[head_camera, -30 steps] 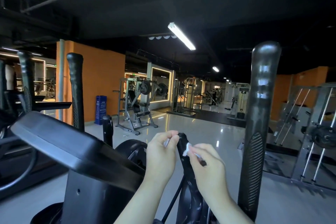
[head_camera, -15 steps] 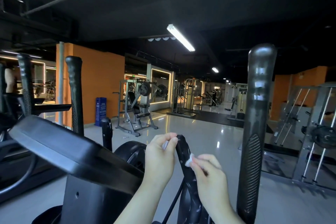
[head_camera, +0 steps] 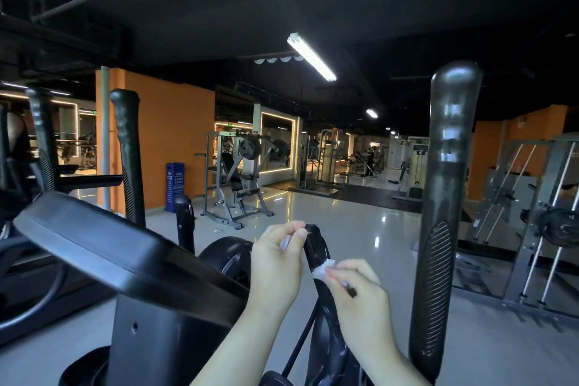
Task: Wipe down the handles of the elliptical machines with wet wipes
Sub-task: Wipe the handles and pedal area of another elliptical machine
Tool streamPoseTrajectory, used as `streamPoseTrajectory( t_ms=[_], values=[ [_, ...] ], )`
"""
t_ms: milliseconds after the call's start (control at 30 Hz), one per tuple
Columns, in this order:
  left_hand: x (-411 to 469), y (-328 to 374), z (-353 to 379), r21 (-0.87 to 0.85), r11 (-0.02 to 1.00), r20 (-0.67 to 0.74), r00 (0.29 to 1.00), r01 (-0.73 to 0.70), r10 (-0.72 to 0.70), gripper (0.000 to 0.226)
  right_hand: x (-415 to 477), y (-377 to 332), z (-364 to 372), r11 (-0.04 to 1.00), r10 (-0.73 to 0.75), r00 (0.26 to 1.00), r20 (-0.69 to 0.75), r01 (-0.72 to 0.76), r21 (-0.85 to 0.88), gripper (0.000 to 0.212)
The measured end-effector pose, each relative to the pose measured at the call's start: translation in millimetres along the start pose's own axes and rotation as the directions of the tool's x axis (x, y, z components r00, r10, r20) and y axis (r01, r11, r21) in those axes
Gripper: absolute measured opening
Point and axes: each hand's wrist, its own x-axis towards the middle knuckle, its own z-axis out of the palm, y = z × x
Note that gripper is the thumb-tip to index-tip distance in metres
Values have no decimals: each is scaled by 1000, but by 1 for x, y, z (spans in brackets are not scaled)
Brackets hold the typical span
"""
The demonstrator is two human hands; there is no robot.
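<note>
A short black inner handle (head_camera: 315,244) of the elliptical rises in front of me at centre bottom. My left hand (head_camera: 275,263) pinches its top, thumb and fingers curled around the tip. My right hand (head_camera: 360,294) pinches a crumpled white wet wipe (head_camera: 322,268) and presses it against the handle's right side, a little below the tip. A tall black moving handle (head_camera: 445,191) stands to the right of my hands. Another tall handle (head_camera: 128,153) stands at the left, behind the black console (head_camera: 103,247).
A second short black handle (head_camera: 185,219) stands behind the console. More elliptical handles (head_camera: 42,135) rise at far left. Weight machines (head_camera: 238,178) and a rack (head_camera: 532,213) stand across the glossy floor, with a blue sign (head_camera: 175,185) by the orange wall.
My right hand has slid the wipe down the handle's right side from near the tip. My left hand has kept its pinch on the top.
</note>
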Motion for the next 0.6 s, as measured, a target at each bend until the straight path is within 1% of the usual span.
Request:
streamPoseTrajectory(
  t_ms=[100,200,433,500,600],
  values=[
    [1,-1,-1,14,1000,12,1000,0,0,21,20,-17,4,1000,12,1000,-2,-12,27,33],
    [1,-2,-1,12,1000,8,1000,7,-7,19,36,-31,6,998,13,1000,4,-13,69,35],
    [1,-1,-1,24,1000,8,1000,-15,15,21,7,-9,-6,995,96,995,22,-96,23,31],
    [1,-2,-1,39,999,12,1000,-17,17,21,20,-19,-1,996,74,997,13,-74,51,31],
    [1,-3,-1,2,1000,6,1000,-4,4,20,37,-37,11,994,13,1000,-20,-11,113,29]
  ],
)
